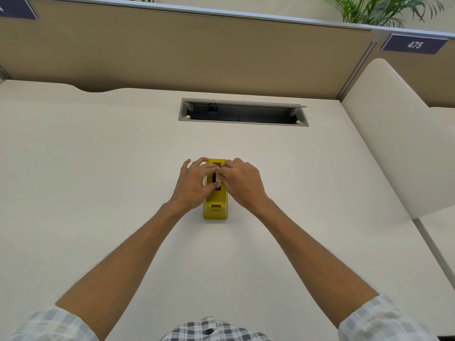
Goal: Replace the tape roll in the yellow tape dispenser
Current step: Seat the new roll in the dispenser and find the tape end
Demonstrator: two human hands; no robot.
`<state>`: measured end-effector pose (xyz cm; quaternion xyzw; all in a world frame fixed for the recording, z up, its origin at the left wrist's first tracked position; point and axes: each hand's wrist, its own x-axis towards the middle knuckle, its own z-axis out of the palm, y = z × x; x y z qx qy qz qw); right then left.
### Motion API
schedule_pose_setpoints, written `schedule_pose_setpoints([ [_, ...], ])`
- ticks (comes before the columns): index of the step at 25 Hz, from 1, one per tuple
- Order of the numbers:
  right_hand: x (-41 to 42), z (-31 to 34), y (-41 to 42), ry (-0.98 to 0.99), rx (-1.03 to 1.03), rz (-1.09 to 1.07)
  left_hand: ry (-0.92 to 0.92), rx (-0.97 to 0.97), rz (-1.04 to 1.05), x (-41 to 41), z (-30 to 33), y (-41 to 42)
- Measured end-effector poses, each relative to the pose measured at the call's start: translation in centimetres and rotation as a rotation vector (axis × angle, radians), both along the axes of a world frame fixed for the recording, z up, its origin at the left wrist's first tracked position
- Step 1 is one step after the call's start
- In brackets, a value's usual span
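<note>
While both hands pinch inside, the yellow tape dispenser (215, 210) stands upright.

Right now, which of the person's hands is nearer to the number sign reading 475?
The right hand. It sits on the yellow tape dispenser's right side, toward the 475 sign at the far right; the left hand is on the dispenser's other side.

A pale desk (98, 168) is seen. A yellow tape dispenser (215, 210) is stood at its middle. A cable slot (242, 113) is cut in at twelve o'clock.
</note>
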<state>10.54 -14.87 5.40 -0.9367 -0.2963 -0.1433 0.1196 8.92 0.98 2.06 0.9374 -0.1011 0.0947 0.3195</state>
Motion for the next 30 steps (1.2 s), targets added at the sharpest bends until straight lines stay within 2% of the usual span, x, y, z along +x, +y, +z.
schedule_pose_setpoints([
  [7, 0.1, -0.2, 0.5, -0.075, -0.15, 0.014, 0.024, 0.015, 0.012, 0.0, 0.2, -0.1],
  [10, 0.2, -0.7, 0.6, -0.018, -0.185, 0.004, 0.023, -0.001, 0.012, -0.1, 0.3, 0.0],
  [14, 0.1, -0.8, 0.4, 0.061, -0.027, -0.09, 0.002, -0.012, 0.02, -0.2, 0.2, -0.1],
  [17, -0.1, -0.4, 0.0, 0.064, 0.086, -0.065, 0.005, -0.026, 0.016, -0.2, 0.1, -0.1],
  [23, 0.1, 0.2, 0.3, -0.058, -0.107, 0.006, 0.003, -0.016, 0.02, -0.1, 0.2, -0.2],
  [30, -0.2, 0.2, 0.4, -0.142, -0.23, 0.049, 0.012, -0.012, 0.009, -0.1, 0.2, -0.1],
])
